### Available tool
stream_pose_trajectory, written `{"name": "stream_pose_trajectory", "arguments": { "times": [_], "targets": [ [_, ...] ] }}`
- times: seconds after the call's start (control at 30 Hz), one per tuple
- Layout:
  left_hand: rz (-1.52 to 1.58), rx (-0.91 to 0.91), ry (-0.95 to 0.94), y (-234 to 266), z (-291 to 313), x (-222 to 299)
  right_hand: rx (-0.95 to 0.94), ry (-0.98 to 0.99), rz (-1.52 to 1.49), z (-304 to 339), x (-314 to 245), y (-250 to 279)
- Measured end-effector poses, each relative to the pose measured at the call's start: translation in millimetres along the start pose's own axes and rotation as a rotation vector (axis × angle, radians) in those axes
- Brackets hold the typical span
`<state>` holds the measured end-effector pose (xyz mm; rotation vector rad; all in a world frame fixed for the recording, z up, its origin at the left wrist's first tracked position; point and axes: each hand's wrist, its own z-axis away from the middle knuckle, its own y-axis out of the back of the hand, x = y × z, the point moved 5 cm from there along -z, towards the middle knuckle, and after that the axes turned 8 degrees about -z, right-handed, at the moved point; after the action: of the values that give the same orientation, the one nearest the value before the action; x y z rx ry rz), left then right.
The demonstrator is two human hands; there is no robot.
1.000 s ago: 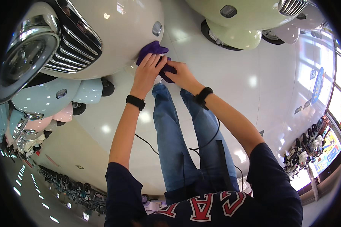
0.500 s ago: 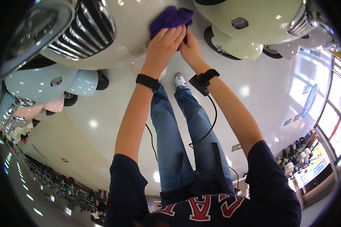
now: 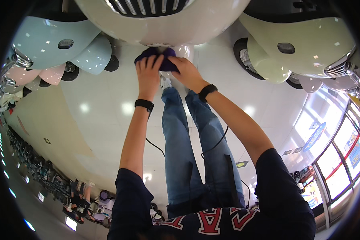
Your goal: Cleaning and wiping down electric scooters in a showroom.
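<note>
A purple cloth (image 3: 166, 53) is pressed against the lower front of a cream-white scooter (image 3: 164, 24) with a dark ribbed grille at the top of the view. My left hand (image 3: 148, 74) lies flat on the cloth's left part, fingers spread over it. My right hand (image 3: 187, 73) grips the cloth's right part. Both wrists wear black bands. My legs in blue jeans (image 3: 192, 148) stretch below the hands toward the scooter.
A pale blue scooter (image 3: 56, 44) stands at the left, with a pink one (image 3: 40, 76) behind it. A pale yellow-green scooter (image 3: 308, 48) stands at the right. The glossy white tiled floor (image 3: 96, 120) reflects ceiling lights. A black cable (image 3: 214, 146) hangs by my legs. Shop windows curve along the right rim.
The view has swung so the white scooter's front now fills the top middle. Both hands and the cloth have slid down to its lower edge.
</note>
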<state>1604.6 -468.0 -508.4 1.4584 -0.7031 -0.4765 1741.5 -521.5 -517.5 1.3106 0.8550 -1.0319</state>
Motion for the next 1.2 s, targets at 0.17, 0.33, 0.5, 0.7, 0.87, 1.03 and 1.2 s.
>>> {"name": "stream_pose_trajectory", "arguments": {
  "times": [0.17, 0.33, 0.5, 0.7, 0.87, 1.03, 1.2],
  "targets": [
    [0.246, 0.150, 0.162, -11.0, -15.1, -25.6, 0.011, 0.184, 0.271, -31.1, -10.6, -10.1],
    [0.577, 0.157, 0.333, -54.5, 2.6, -3.7, -0.070, 0.265, 0.463, -12.0, 28.9, -15.1],
    [0.634, 0.066, 0.389, -62.5, 34.2, 20.7, -0.143, 0.121, 0.475, 21.0, 31.5, -24.0],
    [0.669, 0.068, 0.377, -66.2, 31.4, 11.6, -0.186, 0.112, 0.706, 5.1, 27.8, -37.1],
    [0.715, 0.152, 0.418, -60.2, -5.3, -19.0, -0.104, 0.139, 0.782, -38.2, 20.9, -46.2],
    [0.810, 0.248, 0.439, -67.5, -6.3, -31.2, -0.111, 0.134, 0.811, -56.6, 16.9, -59.5],
    [0.956, 0.273, 0.749, -114.9, 18.7, -48.5, -0.271, 0.355, 0.985, -76.3, 17.2, -96.3]
  ]
}}
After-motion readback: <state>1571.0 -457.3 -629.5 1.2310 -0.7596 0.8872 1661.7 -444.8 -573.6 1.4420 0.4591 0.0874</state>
